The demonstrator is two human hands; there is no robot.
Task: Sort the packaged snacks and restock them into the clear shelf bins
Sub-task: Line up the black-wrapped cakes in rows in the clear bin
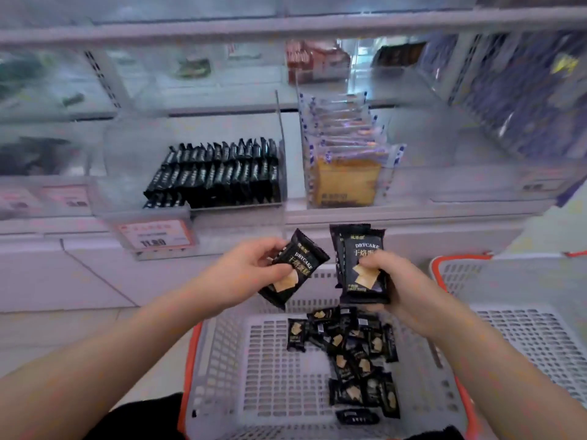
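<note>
We're maybe halfway: the far clear bin (203,173) is part full (rows look tidy), our left hand (244,271) pinches one black packet (293,268), our right hand (397,281) grips a small stack (360,265), and plenty of loose packets (355,354) are left in the near basket (222,360).

One head-worn wide-angle view looks forward and down, close over the basket (222,360), facing the shelf bins (197,214).

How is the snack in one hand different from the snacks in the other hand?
The left hand pinches one black packet, tilted sideways. The right hand grips a small stack of packets, standing upright. The single packet sits a bit lower than the stack's top. Both are the same black wrappers with gold print, held above the basket.
</note>
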